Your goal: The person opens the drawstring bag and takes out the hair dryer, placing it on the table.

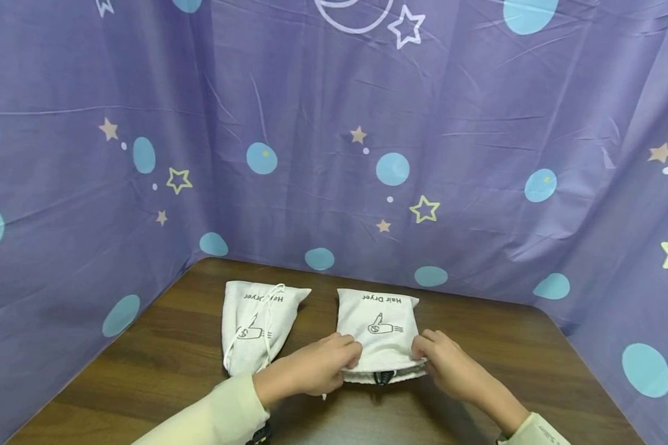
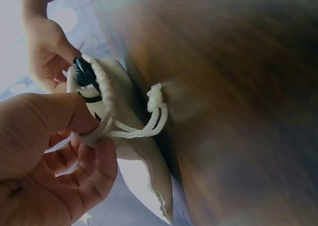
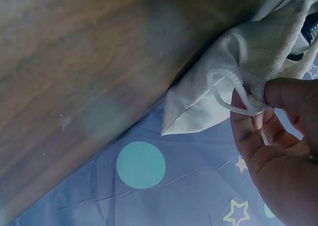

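A white cloth bag printed "Hair Dryer" (image 1: 377, 334) lies on the table with its mouth toward the person. My left hand (image 1: 325, 363) pinches the left corner of the mouth; in the left wrist view the left hand (image 2: 59, 156) has the hem between thumb and fingers, a knotted cord (image 2: 155, 99) hanging beside it. At the right corner my right hand (image 1: 451, 364) pinches the edge, and in the right wrist view a cord loop (image 3: 231, 92) hangs by the right hand (image 3: 283, 136). A black ribbed piece (image 1: 384, 377) shows in the mouth.
A second white drawstring bag (image 1: 256, 321) printed the same way lies to the left, its cord across it, partly behind the left forearm. A dark object (image 1: 260, 434) shows at the left sleeve. Behind the wooden table (image 1: 172, 327) hangs a purple patterned curtain (image 1: 323, 204).
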Available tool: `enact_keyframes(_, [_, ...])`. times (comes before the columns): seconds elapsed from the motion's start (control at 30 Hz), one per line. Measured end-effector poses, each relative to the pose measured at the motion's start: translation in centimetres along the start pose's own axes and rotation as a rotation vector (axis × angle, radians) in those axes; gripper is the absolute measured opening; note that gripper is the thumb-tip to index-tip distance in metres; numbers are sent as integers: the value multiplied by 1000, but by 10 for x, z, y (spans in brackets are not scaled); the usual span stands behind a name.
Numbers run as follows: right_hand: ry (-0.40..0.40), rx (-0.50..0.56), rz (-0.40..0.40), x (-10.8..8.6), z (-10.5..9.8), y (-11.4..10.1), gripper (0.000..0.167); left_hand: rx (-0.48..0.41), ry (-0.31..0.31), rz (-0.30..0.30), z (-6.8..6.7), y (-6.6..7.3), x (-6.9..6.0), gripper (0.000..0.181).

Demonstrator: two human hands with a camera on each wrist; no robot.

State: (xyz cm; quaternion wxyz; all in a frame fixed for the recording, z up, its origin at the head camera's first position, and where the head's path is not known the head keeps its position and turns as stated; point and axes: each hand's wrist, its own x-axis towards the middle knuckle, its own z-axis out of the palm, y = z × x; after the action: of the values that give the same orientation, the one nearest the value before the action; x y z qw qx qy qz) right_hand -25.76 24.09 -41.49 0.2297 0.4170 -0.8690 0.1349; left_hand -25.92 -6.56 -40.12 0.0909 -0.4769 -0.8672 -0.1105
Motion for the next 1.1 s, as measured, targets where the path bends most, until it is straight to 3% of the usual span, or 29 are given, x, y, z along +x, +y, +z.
enact_keyframes(0.17, [-80,-72,36,-2,-7,-3,41,-75,-79,37,-2,-4,2,34])
enact_keyframes(0.3, [-142,-120,34,-4,-17,-12,32,-136,-127,28,-9,-10,2,30])
enact_keyframes(0.47, [-112,-173,-45,-2,-25,-25,30,-167,-116,13,-17,-19,10,25])
enact_keyframes(0.6, [-85,-184,-90,1,-28,-37,28,-136,-99,-4,-21,-24,20,18])
enact_keyframes(0.87, [-103,-153,-172,3,-24,-53,25,-85,-59,-61,-27,-31,41,16])
enact_keyframes(1.1, [-156,-123,-214,3,-18,-67,21,-96,-88,-140,-23,-47,58,19])
